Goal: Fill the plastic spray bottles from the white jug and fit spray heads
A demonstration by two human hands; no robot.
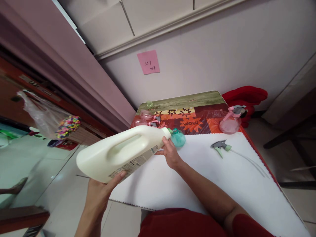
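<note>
A large cream jug [98, 151] with a built-in handle lies tilted in the air, its neck toward the table. My left hand [100, 189] supports it from below near its base, thumb on the label side. Close to the neck, my right hand [170, 153] grips the jug, fingers partly hidden beneath it. The spout meets or overlaps the mouth of a small green spray bottle [179, 139] standing without its head on the white sheet; whether they touch, I cannot tell. To the right lies a grey and green trigger sprayer [221, 146] with its clear tube.
A pink spray bottle [230, 123] stands at the table's right edge. Two pink bottles [146, 116] lie behind the jug, near a small green cap or ring [149, 104]. A plastic bag [41, 112] hangs at left. A red plush item [247, 98] sits beyond the table.
</note>
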